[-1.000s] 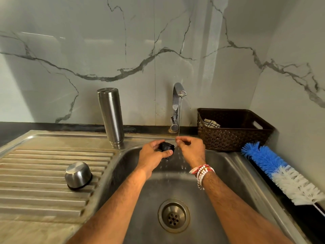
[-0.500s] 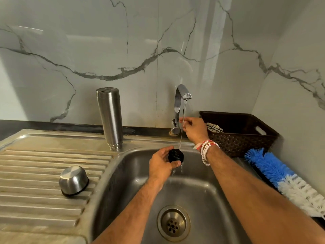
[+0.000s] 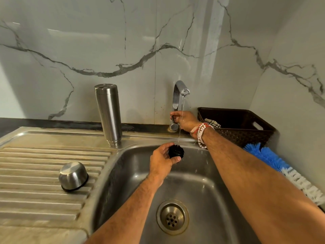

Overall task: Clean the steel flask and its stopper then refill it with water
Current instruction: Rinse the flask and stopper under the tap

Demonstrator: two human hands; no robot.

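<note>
The steel flask (image 3: 109, 115) stands upside down on the sink's back ledge, left of the tap (image 3: 179, 95). Its steel cup lid (image 3: 73, 176) lies mouth down on the ribbed draining board. My left hand (image 3: 162, 160) grips the black stopper (image 3: 176, 151) over the basin, under a thin stream of water from the spout. My right hand (image 3: 184, 120) reaches to the tap's base, its fingers curled round the small tap handle (image 3: 173, 118).
The steel sink basin (image 3: 202, 191) has a round drain (image 3: 172, 217) near the front. A dark woven basket (image 3: 237, 125) with a cloth stands at the back right. A blue and white bottle brush (image 3: 281, 166) lies along the right counter.
My right hand left the stopper and moved up to the tap handle. The stopper stays in my left hand alone, and the water stream has thinned.
</note>
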